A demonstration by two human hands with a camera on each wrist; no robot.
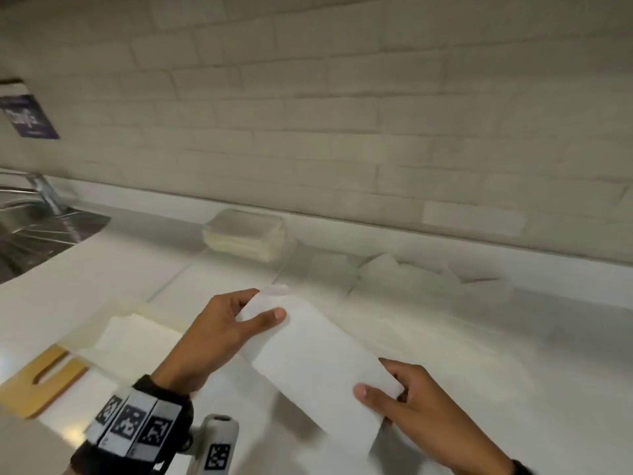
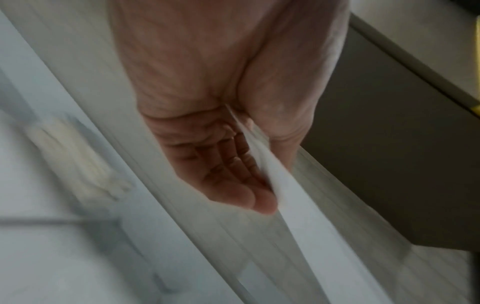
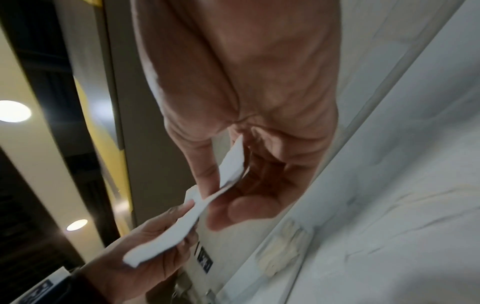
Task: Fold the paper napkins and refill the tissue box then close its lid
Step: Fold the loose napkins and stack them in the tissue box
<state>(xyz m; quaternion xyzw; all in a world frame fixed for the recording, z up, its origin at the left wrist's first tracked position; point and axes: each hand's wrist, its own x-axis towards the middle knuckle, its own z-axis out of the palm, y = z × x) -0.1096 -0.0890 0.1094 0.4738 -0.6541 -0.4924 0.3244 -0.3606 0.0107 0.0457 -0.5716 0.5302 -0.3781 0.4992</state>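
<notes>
Two ends of folded napkin [image 1: 318,365], left hand [image 1: 219,334], right hand [image 1: 418,402] pinching

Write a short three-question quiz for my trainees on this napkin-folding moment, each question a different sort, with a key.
1. True or false: the napkin lies flat on the counter.
2. Which hand pinches the napkin's far end? A) left hand B) right hand C) neither
3. Fill in: the wooden lid with a slot lies at the person's ____ side.

Key: 1 false, both hands hold it up; 2 A; 3 left.
</notes>
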